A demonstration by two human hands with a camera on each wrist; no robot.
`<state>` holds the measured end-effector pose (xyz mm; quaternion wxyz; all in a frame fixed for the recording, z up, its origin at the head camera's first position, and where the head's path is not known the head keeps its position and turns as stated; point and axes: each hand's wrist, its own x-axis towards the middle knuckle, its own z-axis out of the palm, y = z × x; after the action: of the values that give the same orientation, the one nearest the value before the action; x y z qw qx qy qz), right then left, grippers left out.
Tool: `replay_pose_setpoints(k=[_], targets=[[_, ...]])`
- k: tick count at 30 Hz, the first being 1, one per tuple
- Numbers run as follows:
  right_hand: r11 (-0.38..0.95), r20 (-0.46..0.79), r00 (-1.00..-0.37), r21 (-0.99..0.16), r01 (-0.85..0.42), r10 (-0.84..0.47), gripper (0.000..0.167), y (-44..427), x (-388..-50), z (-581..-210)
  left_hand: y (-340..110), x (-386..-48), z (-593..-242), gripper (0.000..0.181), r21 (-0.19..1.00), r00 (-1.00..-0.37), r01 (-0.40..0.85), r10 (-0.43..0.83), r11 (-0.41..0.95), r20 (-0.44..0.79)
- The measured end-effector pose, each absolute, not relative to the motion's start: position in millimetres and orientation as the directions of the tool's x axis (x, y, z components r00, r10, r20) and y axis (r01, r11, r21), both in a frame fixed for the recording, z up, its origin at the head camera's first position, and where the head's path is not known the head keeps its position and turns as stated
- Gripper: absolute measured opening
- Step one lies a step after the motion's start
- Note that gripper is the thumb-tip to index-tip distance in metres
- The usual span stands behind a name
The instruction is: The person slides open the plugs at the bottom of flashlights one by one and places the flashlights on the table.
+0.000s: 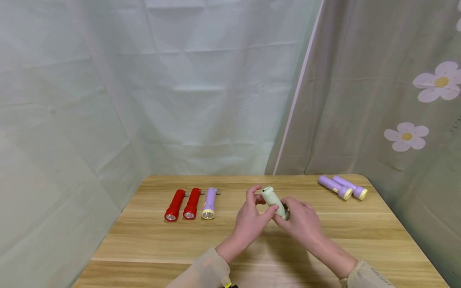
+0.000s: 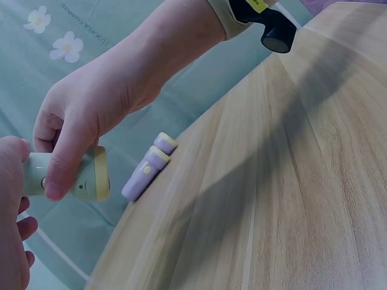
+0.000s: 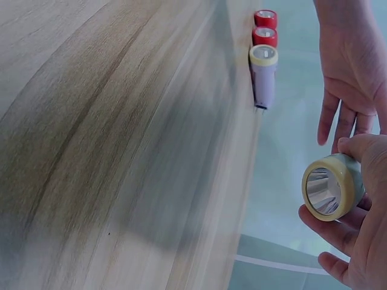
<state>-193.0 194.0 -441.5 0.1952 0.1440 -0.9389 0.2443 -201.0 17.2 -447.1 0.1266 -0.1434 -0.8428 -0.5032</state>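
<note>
Two pale beige fabric sleeves (image 1: 202, 270) are showing nearest, at 7 and 5 o'clock from the hands. Just beyond them, the bare right hand (image 1: 302, 224) is gripping the head end of a pale green, tube-shaped flashlight (image 1: 274, 202) with a cream rim. The left hand (image 1: 247, 222) is touching its body with the thumb, the fingers lying about its far side (whether they are pinching it, I cannot tell). Both hands are holding this flashlight above a light wood-grain table (image 1: 381, 240), its tail pointing to 11 o'clock and its lens to about 5; the right wrist view is showing the shiny reflector inside the rim.

At 9 o'clock, three flashlights are lying in a row, lenses facing the wearer: a purple one with a cream rim (image 1: 210, 202), then a red one (image 1: 192, 203), then another red one (image 1: 175, 204) outermost. Between 2 and 3 o'clock, two more purple flashlights with cream rims (image 1: 336, 188) are lying side by side, heads pointing to 4 o'clock.

Farthest off, a pale blue-green curtain (image 1: 216, 100) is hanging at 12 o'clock, and a grey curtain with white daisies (image 1: 345, 100) is hanging at 1.
</note>
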Motion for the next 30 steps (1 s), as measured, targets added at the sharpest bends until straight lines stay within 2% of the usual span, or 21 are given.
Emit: replay_pose_setpoints(k=[12, 30], targets=[[0.838, 0.457, -0.872, -0.394, -0.378, -0.178, 0.032, 189.4, -194.5, -441.6, 17.8, -202.3, -446.8, 0.070, 0.836, -0.937, 0.340, 0.081, 0.431, 0.339], [0.849, 0.503, -0.842, -0.343, -0.402, -0.195, 0.034, 186.2, -196.6, -439.9, 17.2, -200.1, -448.7, 0.061, 0.845, -0.927, 0.361, 0.050, 0.395, 0.372]])
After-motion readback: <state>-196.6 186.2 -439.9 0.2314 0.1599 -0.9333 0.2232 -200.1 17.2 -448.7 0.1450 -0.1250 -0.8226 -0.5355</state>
